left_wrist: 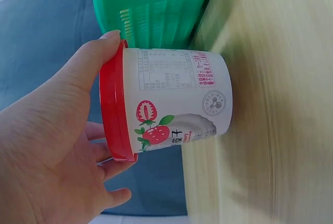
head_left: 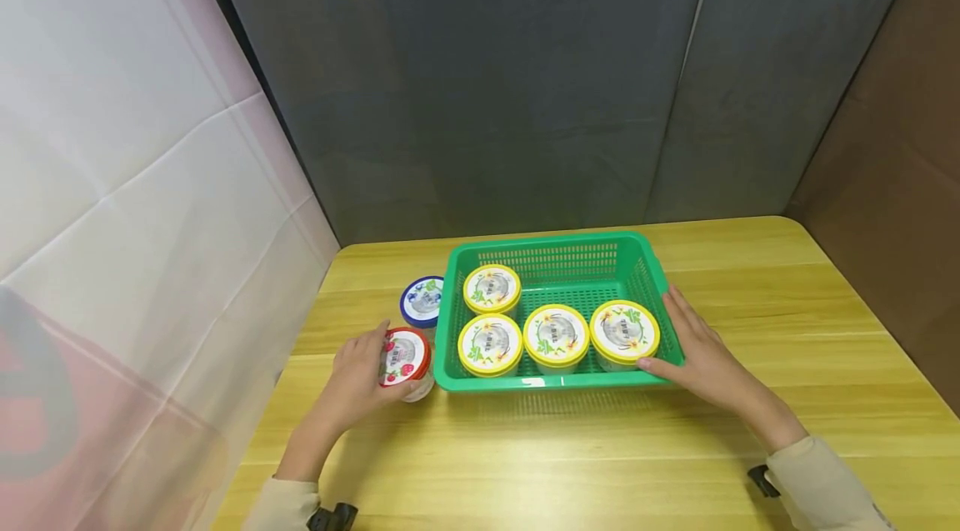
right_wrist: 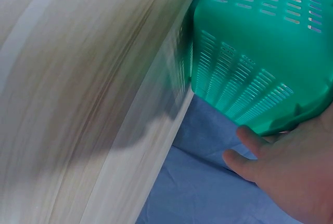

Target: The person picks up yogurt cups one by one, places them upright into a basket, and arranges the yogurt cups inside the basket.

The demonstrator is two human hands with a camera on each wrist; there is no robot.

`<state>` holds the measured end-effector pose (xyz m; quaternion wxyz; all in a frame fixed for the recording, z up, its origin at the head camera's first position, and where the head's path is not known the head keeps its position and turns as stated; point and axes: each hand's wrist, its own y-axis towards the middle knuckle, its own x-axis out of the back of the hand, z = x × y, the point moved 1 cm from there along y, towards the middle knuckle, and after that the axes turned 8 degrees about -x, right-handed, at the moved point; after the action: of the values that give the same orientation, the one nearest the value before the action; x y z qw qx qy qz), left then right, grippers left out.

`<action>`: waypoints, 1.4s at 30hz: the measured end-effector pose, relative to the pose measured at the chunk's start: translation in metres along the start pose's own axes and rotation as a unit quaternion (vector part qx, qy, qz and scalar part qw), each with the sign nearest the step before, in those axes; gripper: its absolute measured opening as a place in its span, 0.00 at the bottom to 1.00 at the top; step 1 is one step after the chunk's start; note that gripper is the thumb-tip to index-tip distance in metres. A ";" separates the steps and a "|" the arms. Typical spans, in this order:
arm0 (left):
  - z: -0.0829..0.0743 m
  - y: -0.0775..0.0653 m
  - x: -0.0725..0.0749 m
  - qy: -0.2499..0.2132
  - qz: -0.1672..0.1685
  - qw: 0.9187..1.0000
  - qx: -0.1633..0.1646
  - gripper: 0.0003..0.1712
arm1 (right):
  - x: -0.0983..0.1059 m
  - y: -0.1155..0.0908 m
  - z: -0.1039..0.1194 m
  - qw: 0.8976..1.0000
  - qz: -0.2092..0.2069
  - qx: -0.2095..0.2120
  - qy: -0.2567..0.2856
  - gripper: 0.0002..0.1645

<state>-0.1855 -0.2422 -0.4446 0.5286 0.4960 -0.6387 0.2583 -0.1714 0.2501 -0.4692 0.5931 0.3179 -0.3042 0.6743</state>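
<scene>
My left hand (head_left: pixel 362 373) grips a red-lidded yogurt cup (head_left: pixel 403 358) at its lid, thumb on the near side and fingers round the far side. Strawberry artwork shows on the cup's wall (left_wrist: pixel 177 99) in the left wrist view, its base at the wooden tabletop. Just right of it is a green plastic basket (head_left: pixel 540 382). At the basket's right end, my right hand (head_left: pixel 708 356) holds the rim, thumb over the front corner and fingers along the outer side. Several yellow-lidded cups stand inside, three in the front row, the rightmost cup (head_left: pixel 625 331) by my thumb.
A blue-lidded cup (head_left: pixel 422 301) stands behind the red-lidded one, partly hidden by the basket's left side. The wooden table (head_left: pixel 555 464) reaches a dark grey fabric wall (head_left: pixel 480 97) at the back. White cloth (head_left: pixel 150 139) hangs at left, a brown panel (head_left: pixel 892 156) at right.
</scene>
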 end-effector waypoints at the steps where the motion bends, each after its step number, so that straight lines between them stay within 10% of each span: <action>1: 0.001 -0.001 0.002 -0.001 -0.002 1.000 0.005 0.59 | 0.000 0.000 0.000 1.000 0.000 0.000 0.001 0.69; 42: -0.020 0.043 0.100 0.041 -0.013 0.999 -0.027 0.53 | -0.001 0.000 -0.001 1.000 0.003 0.000 0.002 0.69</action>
<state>-0.2107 -0.2452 -0.3367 0.5708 0.4786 -0.6166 0.2546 -0.1719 0.2506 -0.4704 0.5919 0.3159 -0.3035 0.6766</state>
